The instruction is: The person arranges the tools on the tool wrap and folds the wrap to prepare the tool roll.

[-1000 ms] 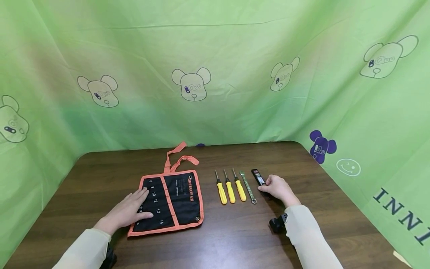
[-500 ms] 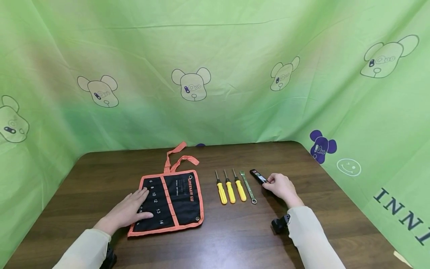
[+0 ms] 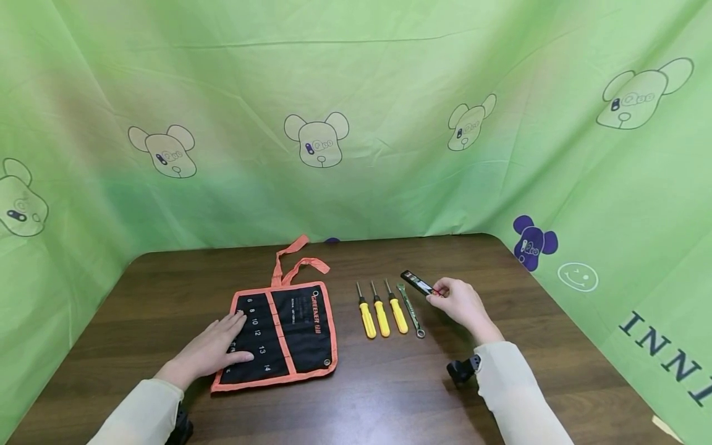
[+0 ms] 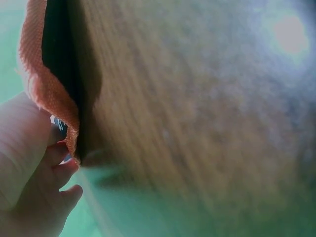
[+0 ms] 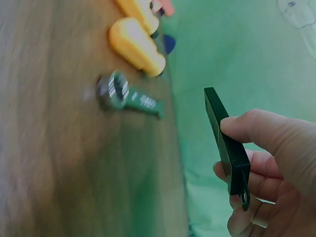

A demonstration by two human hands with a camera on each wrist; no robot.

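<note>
My right hand [image 3: 461, 306] pinches a slim, flat black case [image 3: 416, 282] between thumb and fingers. In the right wrist view the case [image 5: 222, 131] is off the tabletop, with a small loop at its near end. A combination wrench [image 3: 410, 310] lies just left of it. Three yellow-handled screwdrivers [image 3: 381, 320] lie side by side left of the wrench. My left hand [image 3: 214, 346] rests flat, fingers extended, on a black tool pouch [image 3: 306, 346] with orange edging and printed numbers. The left wrist view shows the pouch's orange edge [image 4: 47, 94] beside the hand.
Two orange tie straps [image 3: 303, 262] stretch from the pouch's far edge over the brown wooden table [image 3: 356, 395]. A green curtain [image 3: 378, 198] with cartoon heads hangs around the back and sides. Each wrist carries a small black camera [image 3: 463, 371].
My right hand has lifted the black case and shifted it left toward the wrench, its far end swinging left. The left hand and the pouch have stayed still.
</note>
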